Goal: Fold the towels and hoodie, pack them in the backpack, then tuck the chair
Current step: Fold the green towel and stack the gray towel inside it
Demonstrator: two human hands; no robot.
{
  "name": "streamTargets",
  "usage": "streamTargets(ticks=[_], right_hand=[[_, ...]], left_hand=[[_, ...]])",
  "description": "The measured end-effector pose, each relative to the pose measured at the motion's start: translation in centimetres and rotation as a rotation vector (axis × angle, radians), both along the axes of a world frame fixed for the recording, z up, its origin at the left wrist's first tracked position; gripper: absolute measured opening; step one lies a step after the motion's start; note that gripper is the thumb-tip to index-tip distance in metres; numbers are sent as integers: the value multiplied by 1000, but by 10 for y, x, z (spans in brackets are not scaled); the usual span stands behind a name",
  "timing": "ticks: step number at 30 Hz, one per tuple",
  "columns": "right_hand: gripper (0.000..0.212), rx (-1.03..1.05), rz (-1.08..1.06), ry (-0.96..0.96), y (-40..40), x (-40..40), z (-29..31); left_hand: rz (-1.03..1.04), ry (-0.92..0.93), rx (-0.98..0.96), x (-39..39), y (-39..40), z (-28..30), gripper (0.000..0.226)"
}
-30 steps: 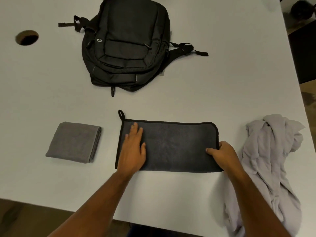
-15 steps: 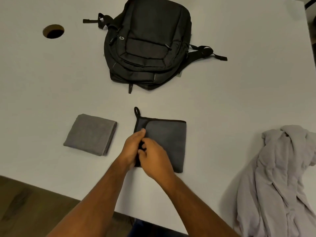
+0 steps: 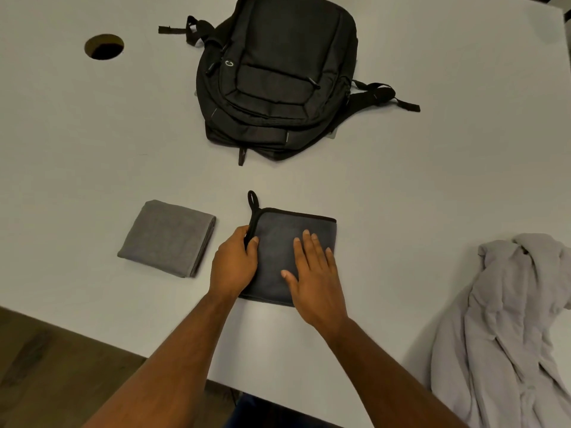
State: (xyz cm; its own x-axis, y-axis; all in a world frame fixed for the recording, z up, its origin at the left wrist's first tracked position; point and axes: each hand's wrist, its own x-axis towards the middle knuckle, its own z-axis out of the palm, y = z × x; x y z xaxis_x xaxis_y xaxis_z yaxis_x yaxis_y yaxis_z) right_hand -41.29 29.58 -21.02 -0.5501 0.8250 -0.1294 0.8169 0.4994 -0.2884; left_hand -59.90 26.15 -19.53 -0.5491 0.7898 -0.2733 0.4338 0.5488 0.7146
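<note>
Head view, folding stage. The person is working on the dark towel [image 3: 296, 242], which is lying folded into a near-square on the white table [image 3: 92, 149], just inside its near edge. The left hand [image 3: 234, 267] is gripping the towel's left edge, thumb on top and fingers curled round the black piping, apparently to keep the stacked layers aligned. The right hand [image 3: 315, 273] is lying flat on the top layer with fingers straight and slightly spread, pressing the cloth down, probably to smooth it and set the fold. The towel is looking soft and napped, charcoal in colour, bound with a narrow black trim; a small hanging loop [image 3: 252, 199] is sticking out from its far left corner.

To the left, apart from it, a lighter grey towel [image 3: 167, 237] is already sitting as a neat, thick rectangle, so one towel appears finished and the second nearly so. At the right, the pale grey hoodie [image 3: 509, 319] is lying crumpled, partly hanging over the table's edge, its fabric looking thick and limp; it is not yet folded. Beyond the towels, the black backpack [image 3: 278, 78] is lying flat with its front pockets upward and its straps [image 3: 380, 94] splayed out; its fabric is a woven synthetic, and the compartments appear closed. A round cable hole [image 3: 104, 46] is showing at the table's far left. No chair is in view.
</note>
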Motion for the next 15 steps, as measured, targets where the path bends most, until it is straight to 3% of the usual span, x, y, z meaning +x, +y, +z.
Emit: streamTargets(ticks=[3, 9, 11, 14, 15], right_hand=[[72, 13, 39, -47, 0, 3, -9], [66, 51, -75, 64, 13, -5, 1], [66, 71, -125, 57, 19, -9, 1], [65, 96, -92, 15, 23, -15, -6], [64, 102, -65, 0, 22, -16, -9]], left_hand=[[3, 114, -39, 1, -2, -3, 35], [54, 261, -4, 8, -3, -3, 41], [-6, 368, 59, 12, 0, -1, 44], [-197, 292, 128, 26, 7, 0, 53], [-285, 353, 122, 31, 8, -4, 56]])
